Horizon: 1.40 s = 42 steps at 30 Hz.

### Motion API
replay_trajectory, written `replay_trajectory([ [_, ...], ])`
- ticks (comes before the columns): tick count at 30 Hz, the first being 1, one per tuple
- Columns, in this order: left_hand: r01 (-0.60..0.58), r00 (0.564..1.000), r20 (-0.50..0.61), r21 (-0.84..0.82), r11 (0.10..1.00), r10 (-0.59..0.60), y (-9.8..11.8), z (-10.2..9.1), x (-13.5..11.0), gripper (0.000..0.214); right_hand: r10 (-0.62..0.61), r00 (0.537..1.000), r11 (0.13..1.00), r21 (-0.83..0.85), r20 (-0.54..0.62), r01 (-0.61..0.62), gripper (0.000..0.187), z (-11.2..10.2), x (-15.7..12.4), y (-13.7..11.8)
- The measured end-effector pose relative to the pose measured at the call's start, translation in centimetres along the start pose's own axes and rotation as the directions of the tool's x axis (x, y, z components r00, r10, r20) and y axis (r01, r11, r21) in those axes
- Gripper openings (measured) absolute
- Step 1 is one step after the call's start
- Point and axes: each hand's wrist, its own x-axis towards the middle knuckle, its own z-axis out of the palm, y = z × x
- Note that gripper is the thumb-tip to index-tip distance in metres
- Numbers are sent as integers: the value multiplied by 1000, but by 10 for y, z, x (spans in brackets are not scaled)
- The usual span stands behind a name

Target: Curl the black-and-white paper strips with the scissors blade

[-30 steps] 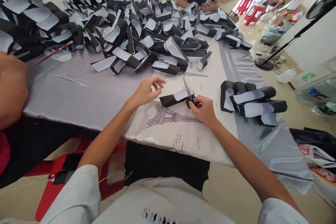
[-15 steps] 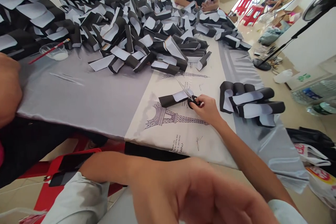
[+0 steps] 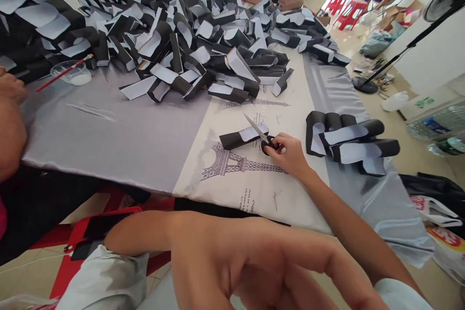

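My right hand (image 3: 287,153) clasped small scissors (image 3: 256,129), blades over a light, easily creased paper strip (image 3: 234,139) on the desk (image 3: 119,131), best pinched at its left end; whether my blurred, near left hand (image 3: 254,261) held anything, I could not tell.

Right hand (image 3: 289,156) on scissors (image 3: 258,131) beside black paper piece (image 3: 235,139)

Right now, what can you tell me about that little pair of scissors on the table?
The scissors are small, with black looped handles and thin, silvery, metal-looking blades. The right hand grips the handles. The blades point away and leftward, over the white end of a folded black paper piece on the tower-printed cloth. Whether the blades are parted is too small to tell.
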Motion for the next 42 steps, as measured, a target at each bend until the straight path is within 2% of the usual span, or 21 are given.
replay_trajectory([
  [3,-72,996,58,64,995,68,21,-17,-6,61,3,1000,1000,-8,-17,-3,25,-2,0,3],
  [5,-186,974,-76,276,943,214,26,-48,-4,45,10,999,1000,-6,-33,-10,25,-2,0,6],
  [6,-220,919,-207,440,871,336,25,-69,-3,41,16,999,1000,-1,-40,-16,25,-2,0,7],
  [7,-191,819,-337,604,774,465,21,-93,0,42,24,999,1000,6,-49,-24,25,-2,1,8],
  [8,-84,699,-441,731,677,563,14,-119,1,48,32,998,999,10,-60,-32,26,-2,1,9],
  [9,65,606,-509,798,599,611,7,-144,3,60,42,996,999,10,-74,-41,27,-2,2,9],
  [10,215,582,-551,814,540,598,-2,-168,4,76,52,995,999,7,-89,-52,28,-2,2,8],
  [12,444,565,-638,770,458,524,-17,-206,6,102,78,991,997,-5,-112,-79,30,-3,3,7],
  [13,514,544,-665,746,423,512,-23,-219,7,102,93,989,995,-10,-117,-95,30,-4,3,6],
  [14,546,537,-667,741,390,516,-28,-229,7,93,109,987,994,-12,-117,-111,30,-4,3,5],
  [15,548,538,-654,751,368,532,-30,-236,9,74,125,985,992,-14,-115,-127,30,-5,3,4],
  [16,538,536,-637,764,357,554,-31,-241,10,53,139,984,990,-20,-115,-142,30,-6,2,3],
  [18,512,489,-599,786,348,634,-31,-248,15,32,166,979,984,-45,-121,-173,31,-7,1,0],
  [21,483,370,-522,815,321,768,-32,-260,22,35,217,968,969,-94,-125,-229,31,-8,-1,-5],
  [24,431,298,-446,852,298,844,-41,-274,29,46,263,959,951,-139,-103,-275,29,-8,-3,-8],
  [29,364,250,-396,884,293,884,-54,-284,36,54,298,954,940,-161,-35,-300,26,-4,-4,-7],
  [35,353,194,-433,868,350,880,-50,-274,37,53,253,965,958,-154,64,-241,31,-1,-3,2],
  [39,334,173,-443,867,371,880,-48,-269,37,53,211,977,976,-66,39,-208,27,-2,-1,7],
  [42,323,149,-461,859,398,874,-50,-268,37,53,230,973,970,-72,-20,-231,26,-3,0,7],
])
